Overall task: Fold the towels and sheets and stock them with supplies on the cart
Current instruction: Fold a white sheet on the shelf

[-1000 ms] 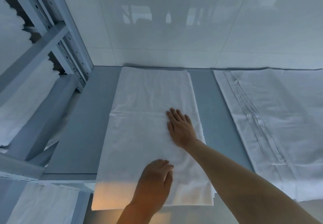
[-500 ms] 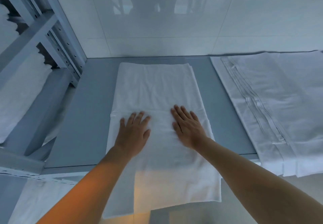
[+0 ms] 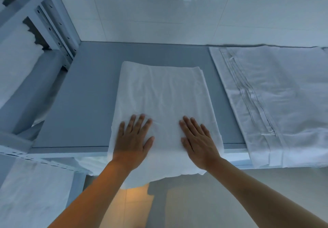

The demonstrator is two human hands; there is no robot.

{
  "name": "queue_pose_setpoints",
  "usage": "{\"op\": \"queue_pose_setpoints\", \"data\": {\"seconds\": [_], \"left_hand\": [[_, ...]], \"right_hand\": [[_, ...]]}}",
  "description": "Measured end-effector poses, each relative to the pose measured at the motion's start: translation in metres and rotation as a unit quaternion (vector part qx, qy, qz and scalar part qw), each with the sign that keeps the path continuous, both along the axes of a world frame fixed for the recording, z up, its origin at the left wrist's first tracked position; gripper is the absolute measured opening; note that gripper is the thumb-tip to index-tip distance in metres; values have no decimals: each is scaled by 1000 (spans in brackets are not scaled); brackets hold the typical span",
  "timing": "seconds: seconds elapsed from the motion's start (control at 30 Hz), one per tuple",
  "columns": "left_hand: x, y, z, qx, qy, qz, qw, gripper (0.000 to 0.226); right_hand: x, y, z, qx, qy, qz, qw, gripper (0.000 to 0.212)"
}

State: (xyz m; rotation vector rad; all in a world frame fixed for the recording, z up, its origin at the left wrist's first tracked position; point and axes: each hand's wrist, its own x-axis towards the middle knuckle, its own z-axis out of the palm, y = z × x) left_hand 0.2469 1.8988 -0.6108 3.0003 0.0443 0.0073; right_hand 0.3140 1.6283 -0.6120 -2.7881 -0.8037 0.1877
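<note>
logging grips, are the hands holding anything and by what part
Nothing is gripped: left hand and right hand lie flat, palms down, on the folded sheet.

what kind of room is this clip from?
Probably a hotel or laundry linen room: white folded sheet under both hands on a grey metal worktable, grey slotted steel shelving holding white linens, glossy white tiled wall.

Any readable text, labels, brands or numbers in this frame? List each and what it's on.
None. The folded white sheet under the left hand and right hand, the striped linen, the grey table, the shelf rack and the tiled wall all show no print.
</note>
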Motion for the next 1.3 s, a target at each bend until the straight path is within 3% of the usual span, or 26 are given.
{"op": "queue_pose_setpoints", "data": {"seconds": [0.2, 0.33, 0.5, 0.6, 0.73, 0.8, 1.03, 1.17, 1.3], "left_hand": [[13, 14, 19, 28, 22, -60, 998, 80], [20, 19, 11, 32, 33, -60, 997, 83], [2, 10, 3, 4, 23, -54, 998, 83], [-19, 3, -1, 0, 16, -62, 998, 97], [-31, 4, -5, 43, 27, -93, 994, 128], [-29, 3, -5, 57, 24, -83, 995, 130], [-33, -8, -3, 108, -30, -88, 990, 121], [-38, -20, 12, 133, 41, -72, 988, 110], [-36, -12, 53, 88, 71, -74, 991, 79]], "right_hand": [[30, -10, 22, 19, -41, 24, 999, 67], [52, 11, 11, -16, 9, 63, 998, 70], [43, -3, 0, -4, 3, 93, 996, 73], [30, -12, 1, 2, 4, 112, 994, 89], [16, -22, -3, -25, -11, 145, 989, 128], [15, -22, -7, -41, -33, 146, 988, 135], [-1, -21, -6, -88, -77, 142, 983, 124], [-21, -18, 2, -95, -128, 126, 979, 104], [-18, -19, 35, -57, -121, 126, 983, 73]]}}
